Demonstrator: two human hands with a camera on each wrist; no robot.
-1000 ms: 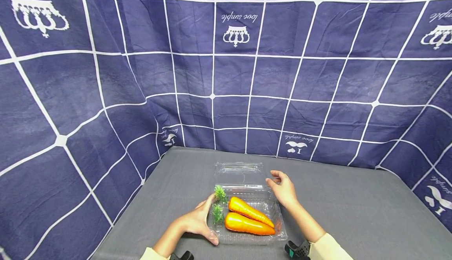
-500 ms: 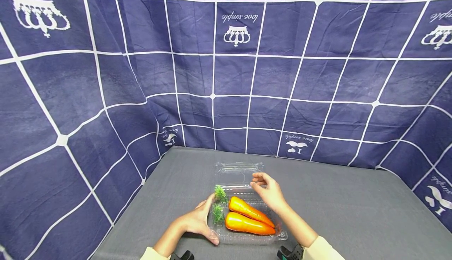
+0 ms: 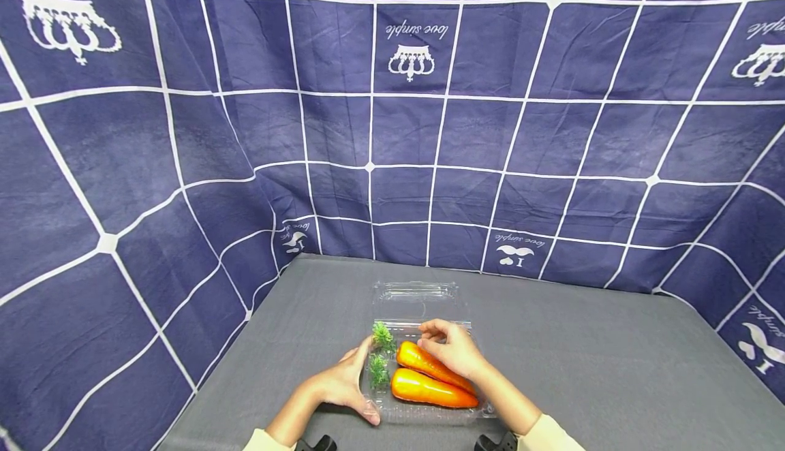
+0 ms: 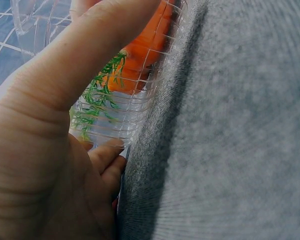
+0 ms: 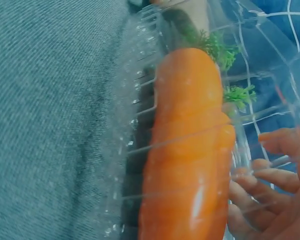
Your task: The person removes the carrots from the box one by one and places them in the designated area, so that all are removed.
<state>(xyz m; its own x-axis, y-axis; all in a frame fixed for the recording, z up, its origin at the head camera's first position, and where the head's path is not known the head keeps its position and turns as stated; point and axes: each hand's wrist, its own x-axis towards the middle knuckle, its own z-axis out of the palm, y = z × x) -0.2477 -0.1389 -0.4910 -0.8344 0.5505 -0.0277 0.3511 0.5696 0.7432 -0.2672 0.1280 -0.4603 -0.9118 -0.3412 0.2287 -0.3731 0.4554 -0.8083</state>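
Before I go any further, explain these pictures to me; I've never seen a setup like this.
There is no robot here, just a person's bare left hand and right hand. The wide picture comes from a camera worn on the head, looking forward and down; the two close ones come from cameras on each wrist.

On the grey surface is a clear plastic container, its lid open on the far side. Inside lie two orange carrots, with green leafy tops at their thick ends.

The left hand rests against the container's left side, thumb and fingers spread. The right hand is over the far carrot; nothing shows in its fingers.
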